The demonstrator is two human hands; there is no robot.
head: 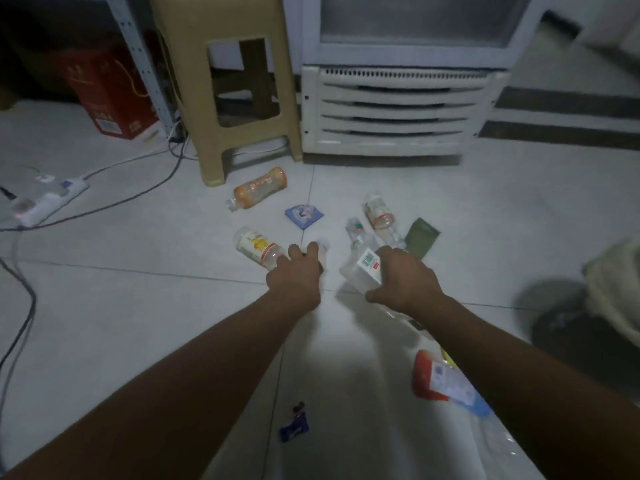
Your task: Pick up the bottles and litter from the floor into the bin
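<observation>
Only the head view here, so: you've got both arms stretched out over the tiled floor (121,289), right in the grab stage. Your left hand (294,277) is curled down onto a small clear thing, probably the neck end of the yellow-label bottle (258,247) lying just to its left, but it's blurry, so I can't tell if the fingers have actually closed on it. Your right hand (403,282) is wrapped round a clear bottle with a white barcode label (363,268), and that looks like a real hold.

Plenty left on the floor: the orange bottle (259,188) farther off by the tan stool (239,84), a blue packet (304,216), another clear bottle with a red band (379,214) beside a green packet (420,237), and near you a red-label bottle (440,379) and a small dark blue wrapper (293,424).

The bin looks like that dark round shape (568,327) off to the right, blurred. Next move, I'd guess: firm up the left grip, lift both, swing right and drop them in.
</observation>
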